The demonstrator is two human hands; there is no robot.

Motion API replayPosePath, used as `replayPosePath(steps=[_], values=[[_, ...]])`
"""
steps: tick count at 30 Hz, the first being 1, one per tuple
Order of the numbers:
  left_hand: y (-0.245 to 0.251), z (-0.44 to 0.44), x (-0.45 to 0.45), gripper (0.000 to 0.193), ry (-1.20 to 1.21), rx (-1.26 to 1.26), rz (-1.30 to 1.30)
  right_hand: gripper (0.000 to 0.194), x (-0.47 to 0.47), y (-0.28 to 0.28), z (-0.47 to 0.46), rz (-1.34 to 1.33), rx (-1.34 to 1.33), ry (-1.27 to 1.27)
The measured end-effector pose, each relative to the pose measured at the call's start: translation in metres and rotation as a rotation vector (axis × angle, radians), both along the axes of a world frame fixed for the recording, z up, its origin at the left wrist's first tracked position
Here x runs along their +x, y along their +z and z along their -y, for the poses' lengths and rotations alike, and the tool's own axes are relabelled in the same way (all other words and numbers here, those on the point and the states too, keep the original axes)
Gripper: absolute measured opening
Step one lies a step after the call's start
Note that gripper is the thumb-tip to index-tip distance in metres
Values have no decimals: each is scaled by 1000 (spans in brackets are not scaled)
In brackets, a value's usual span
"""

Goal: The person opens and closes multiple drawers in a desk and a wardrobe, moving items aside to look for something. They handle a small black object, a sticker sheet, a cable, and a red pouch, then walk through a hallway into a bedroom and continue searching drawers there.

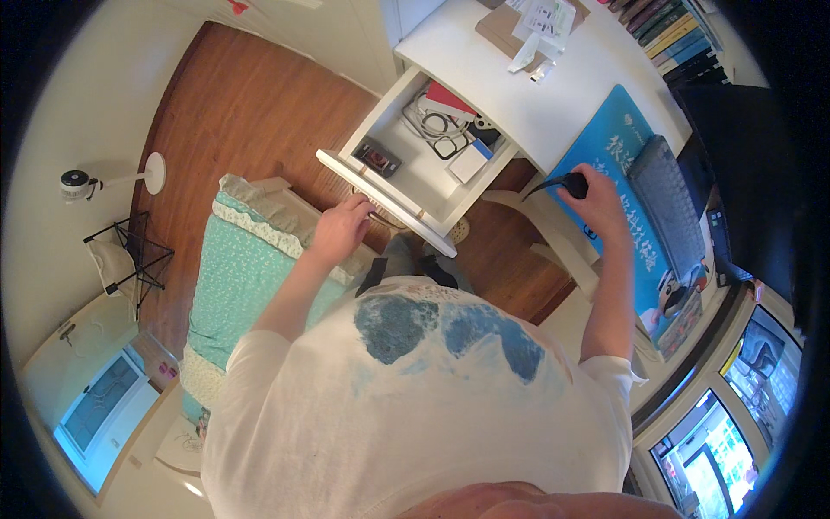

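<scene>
Before me a white drawer [441,224] is pulled out from under the desk. My left hand [342,227] is at its front panel, fingers curled at the handle [388,222]. My right hand [600,201] is raised near the desk edge, holding a black object [576,186] with a thin curved end; its exact kind is unclear. Inside the drawer lie a coiled grey cable [418,123], a red box [447,100], a black frame like a phone case [452,146], a white-and-blue box [469,161] and a dark boxed item [377,157].
On the white desk [467,48] are a cardboard box [502,32] with papers, a blue desk mat [587,143] and a keyboard [668,201]. A monitor [739,162] stands beyond. To the left is a bed with a teal cover [249,272]; a white chair [551,227] is at right.
</scene>
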State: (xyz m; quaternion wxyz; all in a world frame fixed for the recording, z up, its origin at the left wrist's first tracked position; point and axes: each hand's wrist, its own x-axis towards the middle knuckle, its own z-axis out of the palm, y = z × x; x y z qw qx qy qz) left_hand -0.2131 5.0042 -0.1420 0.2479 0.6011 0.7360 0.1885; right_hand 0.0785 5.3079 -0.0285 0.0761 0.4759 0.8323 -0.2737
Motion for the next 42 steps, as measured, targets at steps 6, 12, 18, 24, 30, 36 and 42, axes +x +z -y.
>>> replayPosePath(steps=[6, 12, 18, 24, 30, 36, 42], values=[[19, 9, 5, 23, 40, -42, -28, 32, 2, -7, -1, 0, -18, 66], [68, -11, 28, 19, 332, 5, 217, 31, 0, -6, 5, 22, -12, 111], [-2, -156, 50, 25, 180, 160, 223, 31, -4, -3, 12, 50, 26, 175], [-84, -230, 52, 58, 178, 93, -295, 32, -8, -2, 15, 33, -28, 212], [-102, -227, 51, 58, 136, -219, -322, 31, -9, -5, 15, 39, -32, 254], [-116, -229, 44, 50, 88, -3, -426, 32, -7, -8, 16, 28, -27, 278], [-113, -225, 39, 69, 185, -117, -311, 31, -6, -11, 17, 14, 7, 321]])
